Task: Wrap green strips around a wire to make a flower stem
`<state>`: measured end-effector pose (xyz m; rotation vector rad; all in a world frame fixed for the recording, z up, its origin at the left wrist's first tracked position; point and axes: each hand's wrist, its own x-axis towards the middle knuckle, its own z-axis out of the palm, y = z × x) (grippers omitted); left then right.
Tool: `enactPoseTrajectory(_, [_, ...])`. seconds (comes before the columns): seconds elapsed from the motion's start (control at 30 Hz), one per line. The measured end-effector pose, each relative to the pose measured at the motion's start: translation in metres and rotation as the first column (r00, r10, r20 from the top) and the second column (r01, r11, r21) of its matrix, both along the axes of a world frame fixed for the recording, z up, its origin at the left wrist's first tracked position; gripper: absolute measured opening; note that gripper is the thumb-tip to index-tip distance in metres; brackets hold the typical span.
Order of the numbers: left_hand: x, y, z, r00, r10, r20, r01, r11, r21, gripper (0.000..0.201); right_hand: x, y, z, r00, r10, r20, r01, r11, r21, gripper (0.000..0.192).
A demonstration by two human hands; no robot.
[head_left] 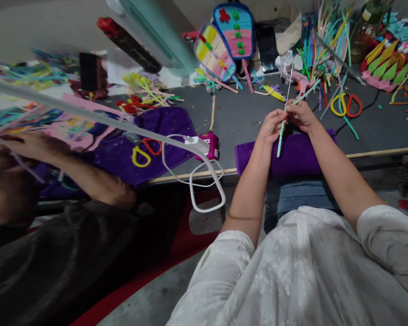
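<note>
Between the fingers of both hands is a light green pipe cleaner [280, 140]. Its lower part, below my left hand [273, 125], looks tightly twisted; a straighter length slants up to the right past my right hand [299, 117]. My left hand pinches it from the left, and my right hand grips it close beside. A thin wire [290, 81] rises from the fingertips, and its lower end is hidden by them. Under my wrists, a folded purple cloth [285, 156] lies over the table's front edge.
Scissors with yellow and red handles [354, 105] lie to the right. Behind stand two striped fan-shaped crafts [236, 34], a phone [266, 49] and a bunch of pipe cleaners [329, 40]. A magenta plug block [209, 146] with a white cable sits left; beyond it another person's arm [78, 167] reaches over the table.
</note>
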<state>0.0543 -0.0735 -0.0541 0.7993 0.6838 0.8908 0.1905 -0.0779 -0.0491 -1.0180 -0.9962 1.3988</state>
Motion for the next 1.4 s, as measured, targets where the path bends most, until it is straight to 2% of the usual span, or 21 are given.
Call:
enactPoseTrajectory(0.1, [0.004,-0.001,-0.001,1.000,0.005,-0.014,-0.004,0.998,0.059,0.024,0.000,0.004,-0.003,0.999,-0.041,0.015,0.041,0.999,0.032,0.024])
enactPoseTrajectory(0.27, [0.011,-0.003,-0.003,0.981,0.176,-0.078,-0.161,0.972,0.172,0.027,0.000,0.011,-0.012,0.989,-0.134,0.068,0.130,0.989,0.064,0.024])
enactPoseTrajectory(0.33, [0.012,-0.003,-0.004,0.974,0.204,-0.098,-0.184,0.965,0.187,0.027,-0.001,0.012,-0.013,0.985,-0.155,0.073,0.149,0.986,0.075,0.023])
enactPoseTrajectory(0.57, [0.009,-0.001,-0.003,0.963,0.239,-0.120,-0.205,0.948,0.245,0.024,-0.005,0.006,-0.003,0.990,-0.132,0.042,0.129,0.990,0.054,0.023])
enactPoseTrajectory(0.8, [0.003,-0.003,0.001,0.988,0.152,-0.035,-0.146,0.980,0.133,0.024,-0.006,-0.001,0.009,0.998,-0.036,-0.048,0.038,0.999,0.028,0.024])
enactPoseTrajectory(1.0, [-0.002,0.000,0.000,0.997,-0.055,0.051,0.054,0.998,0.013,0.025,-0.004,-0.006,0.012,0.994,0.073,-0.076,-0.068,0.996,0.064,0.025])
enactPoseTrajectory(1.07, [-0.002,0.000,-0.002,0.997,-0.070,0.040,0.070,0.997,0.012,0.025,-0.003,-0.005,0.010,0.996,0.057,-0.064,-0.053,0.996,0.071,0.025])
enactPoseTrajectory(1.23, [0.005,0.000,-0.005,0.998,0.053,-0.043,-0.048,0.992,0.114,0.026,-0.005,0.002,0.003,0.996,-0.082,-0.021,0.083,0.995,0.056,0.027])
enactPoseTrajectory(1.4, [0.008,-0.001,-0.005,0.980,0.182,-0.082,-0.160,0.962,0.220,0.026,-0.006,0.005,0.000,0.994,-0.112,0.013,0.111,0.992,0.066,0.025])
